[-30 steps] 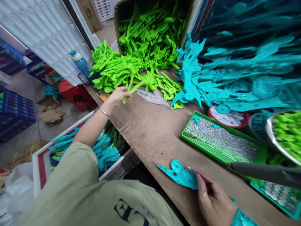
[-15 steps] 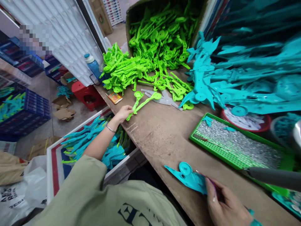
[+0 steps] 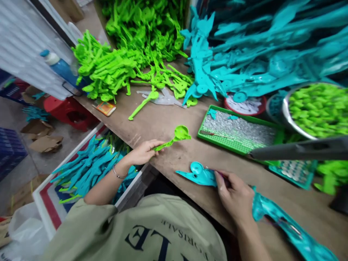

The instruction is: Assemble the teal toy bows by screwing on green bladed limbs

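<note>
In my left hand (image 3: 145, 151) I pinch the thin end of a bright green plastic part (image 3: 181, 133), its round cup-shaped end held up over the table. My right hand (image 3: 233, 192) is closed round the middle of a long teal plastic part (image 3: 199, 174) near the table's front edge. That part's round end and pointed tip stick out left of my fingers, and its hollow body (image 3: 296, 221) runs out beyond my wrist. Something slim and purple shows between my right fingers, mostly hidden. Another green part (image 3: 143, 105) lies on the tabletop beside a translucent grey piece (image 3: 165, 98).
Heaps of green parts (image 3: 108, 72) and teal parts (image 3: 203, 72) fill the back. A green tray (image 3: 225, 142) of small metal pieces, a red bowl (image 3: 246, 113) and a metal bowl (image 3: 286, 112) stand right. Below left is a crate (image 3: 45, 203) of assembled pieces.
My left hand has lifted one green part and brought it nearer, leaving another behind on the table. The view has swung right; my right hand keeps its hold on the teal part.
</note>
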The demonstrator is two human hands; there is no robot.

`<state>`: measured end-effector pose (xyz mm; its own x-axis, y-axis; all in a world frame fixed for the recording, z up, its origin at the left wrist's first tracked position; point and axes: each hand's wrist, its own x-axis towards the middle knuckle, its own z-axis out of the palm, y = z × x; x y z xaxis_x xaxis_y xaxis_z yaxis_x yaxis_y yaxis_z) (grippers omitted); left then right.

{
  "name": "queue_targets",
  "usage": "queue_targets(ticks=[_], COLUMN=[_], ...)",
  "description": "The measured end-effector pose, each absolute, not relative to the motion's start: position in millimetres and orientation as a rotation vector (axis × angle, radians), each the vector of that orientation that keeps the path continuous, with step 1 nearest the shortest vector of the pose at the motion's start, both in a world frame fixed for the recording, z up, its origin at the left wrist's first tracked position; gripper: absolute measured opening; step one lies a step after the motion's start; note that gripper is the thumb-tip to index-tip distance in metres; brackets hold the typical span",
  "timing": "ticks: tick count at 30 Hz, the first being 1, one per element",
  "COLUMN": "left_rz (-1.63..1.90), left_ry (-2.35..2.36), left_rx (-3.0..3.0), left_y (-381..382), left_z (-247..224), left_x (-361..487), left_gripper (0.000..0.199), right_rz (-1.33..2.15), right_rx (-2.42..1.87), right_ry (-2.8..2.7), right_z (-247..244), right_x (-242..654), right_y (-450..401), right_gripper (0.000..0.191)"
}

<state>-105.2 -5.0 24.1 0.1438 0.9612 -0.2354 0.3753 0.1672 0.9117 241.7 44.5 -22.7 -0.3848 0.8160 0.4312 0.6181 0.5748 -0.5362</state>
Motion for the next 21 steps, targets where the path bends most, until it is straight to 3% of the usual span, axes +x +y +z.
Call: queue_targets(ticks=[5, 21], left_rz=[0.313, -0.059], left_ry=[1.328, 1.020], left_rx=[1.919, 2.093], left_y=[3.4, 71.5], left_z=[33.0, 28.4], left_x=[-92.2, -69.0], left_gripper=[0.071, 0.063], right_rz=[0.412, 0.434], right_rx=[-1.182, -1.231], right_ry=[-2.121, -2.095], right_z=[-20.6, -17.9], right_x=[246.9, 249.7], right_y=[44.3, 42.9], right_gripper=[0.017, 0.015])
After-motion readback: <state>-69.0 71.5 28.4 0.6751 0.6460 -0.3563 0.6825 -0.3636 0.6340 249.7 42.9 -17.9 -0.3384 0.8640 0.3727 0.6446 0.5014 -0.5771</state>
